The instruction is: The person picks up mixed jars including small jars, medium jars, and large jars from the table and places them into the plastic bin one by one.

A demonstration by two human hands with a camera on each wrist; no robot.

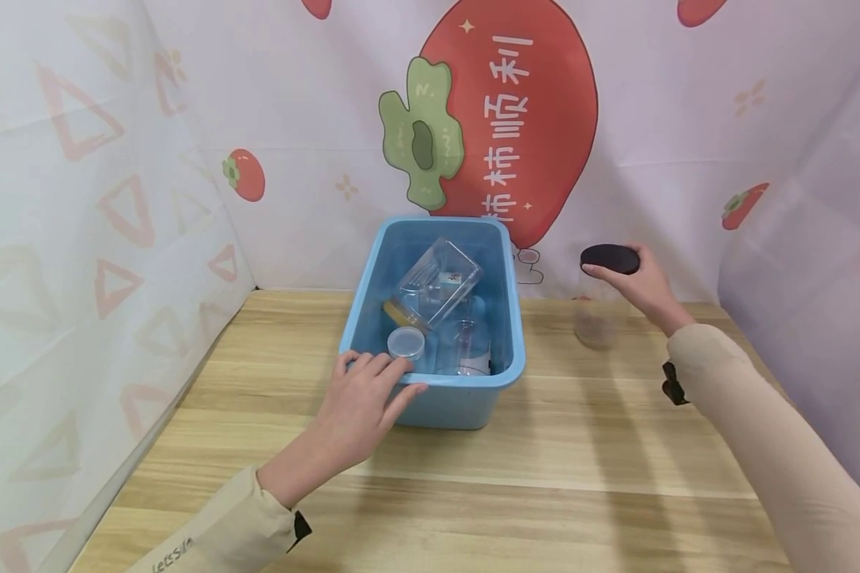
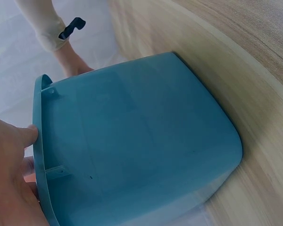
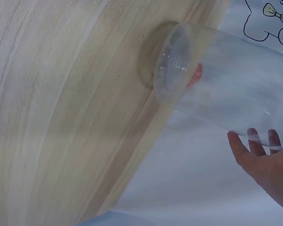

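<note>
My left hand (image 1: 358, 402) grips the near rim of a blue plastic bin (image 1: 514, 334), fingers over the edge. In the left wrist view the thumb lies outside the rim and the other fingers behind it. To the bin's right, my right hand (image 1: 648, 288) holds a clear plastic jar (image 1: 595, 322) near its black lid (image 1: 609, 259). The right wrist view shows the jar's see-through body (image 3: 226, 80) and fingertips along its side. Whether the jar's base touches the table cannot be told.
Inside the bin lie a clear rectangular box (image 1: 440, 282), a round container with a frosted lid (image 1: 405, 342) and a clear container with a white label (image 1: 474, 364). The bin stands on a wooden table (image 1: 545, 485). Printed cloth (image 1: 315, 239) hangs behind and on both sides.
</note>
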